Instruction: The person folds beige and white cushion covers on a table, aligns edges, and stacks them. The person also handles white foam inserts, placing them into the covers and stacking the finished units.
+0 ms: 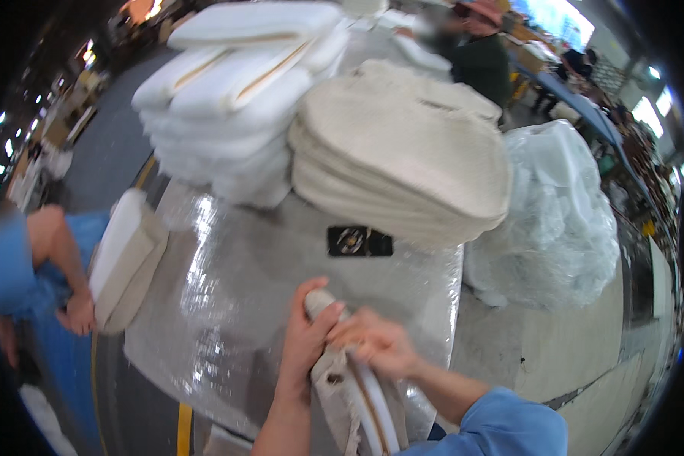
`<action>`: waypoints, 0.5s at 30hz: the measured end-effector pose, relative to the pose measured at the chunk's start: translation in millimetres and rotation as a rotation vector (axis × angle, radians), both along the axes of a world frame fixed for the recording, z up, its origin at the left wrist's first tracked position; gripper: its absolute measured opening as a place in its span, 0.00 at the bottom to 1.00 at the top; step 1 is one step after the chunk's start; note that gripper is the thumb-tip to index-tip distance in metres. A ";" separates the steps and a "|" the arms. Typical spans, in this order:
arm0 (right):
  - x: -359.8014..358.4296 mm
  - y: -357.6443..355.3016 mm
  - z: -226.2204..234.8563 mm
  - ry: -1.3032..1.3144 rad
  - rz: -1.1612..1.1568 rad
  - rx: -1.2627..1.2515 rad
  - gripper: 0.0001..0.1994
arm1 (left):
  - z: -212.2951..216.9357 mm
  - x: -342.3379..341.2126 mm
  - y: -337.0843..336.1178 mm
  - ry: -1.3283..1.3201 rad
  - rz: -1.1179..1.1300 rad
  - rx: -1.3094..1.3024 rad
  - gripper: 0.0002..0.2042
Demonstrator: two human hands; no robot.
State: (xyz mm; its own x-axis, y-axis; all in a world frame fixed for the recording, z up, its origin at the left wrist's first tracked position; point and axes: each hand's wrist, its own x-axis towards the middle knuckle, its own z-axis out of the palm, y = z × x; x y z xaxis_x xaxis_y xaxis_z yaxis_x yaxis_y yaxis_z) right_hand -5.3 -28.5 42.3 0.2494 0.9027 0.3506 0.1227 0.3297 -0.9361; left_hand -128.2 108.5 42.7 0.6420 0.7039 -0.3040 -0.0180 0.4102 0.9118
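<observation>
1. Beige cloth [332, 400] around a white pad [371, 406] sits nearest, over the near end of the plastic-wrapped table [228, 304].
2. Both bare hands are together at its far end: the left hand [308, 328] wraps around the tip, and the right hand [377, 344] grips the cloth just beside it.
3. Work on this piece looks part-done to me: cloth already lies along both sides, while a white band with a brown line shows bare between them, so the opening seems not yet closed.
4. Farther back, white pads [243, 83] stand stacked, apparently uncovered; beside them is a stack of beige pieces [403, 137], whether filled I cannot tell.
5. Off left, a co-worker's hand [78, 311] touches another white-and-beige piece [133, 262], also half bare.
</observation>
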 end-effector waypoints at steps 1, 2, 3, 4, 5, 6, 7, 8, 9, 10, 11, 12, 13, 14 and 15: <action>10.4 4.5 6.1 0.069 -0.090 0.021 0.13 | -8.6 -1.6 0.2 0.053 -0.022 0.046 0.23; 24.1 14.5 11.7 0.135 -0.191 0.044 0.16 | -5.6 -2.6 -2.7 0.044 -0.030 -0.015 0.26; 40.5 28.2 18.2 0.125 -0.225 0.104 0.19 | 2.4 0.4 -5.6 0.021 -0.040 -0.068 0.28; 57.0 46.5 25.3 0.103 -0.258 0.171 0.22 | 7.4 2.1 -7.8 -0.017 -0.047 -0.114 0.30; 67.6 67.1 29.9 0.114 -0.198 0.133 0.23 | 7.9 1.6 -9.5 -0.013 -0.042 -0.126 0.32; 73.3 86.9 33.3 0.120 -0.140 0.096 0.25 | 7.9 1.9 -9.8 -0.012 -0.041 -0.136 0.33; 73.6 107.1 33.5 0.125 -0.082 0.018 0.29 | 7.7 4.0 -9.0 -0.019 -0.049 -0.145 0.35; 68.3 124.1 29.4 0.131 -0.026 -0.062 0.32 | 4.8 3.3 -7.9 -0.005 -0.079 -0.105 0.37; 59.8 134.4 23.1 0.151 0.037 -0.094 0.35 | 0.3 0.1 -6.5 0.009 -0.101 -0.062 0.39; 52.1 143.6 18.4 0.166 0.098 -0.115 0.37 | -0.1 -0.2 -2.7 0.020 -0.125 -0.007 0.41; 47.5 149.4 16.1 0.180 0.156 -0.136 0.40 | 3.0 2.2 -2.3 0.013 -0.124 0.033 0.43; 40.0 149.8 11.6 0.167 0.159 -0.159 0.41 | 5.4 2.1 -8.6 0.020 -0.118 0.054 0.45; 33.5 149.4 7.6 0.153 0.159 -0.181 0.43 | 5.7 1.3 -11.8 0.026 -0.114 0.074 0.47; 29.5 149.2 4.5 0.140 0.158 -0.203 0.45 | 3.3 1.2 -6.6 0.072 -0.188 0.034 0.55; 28.2 149.1 2.3 0.090 0.119 -0.166 0.44 | -0.9 -0.6 -7.4 0.050 -0.183 0.094 0.56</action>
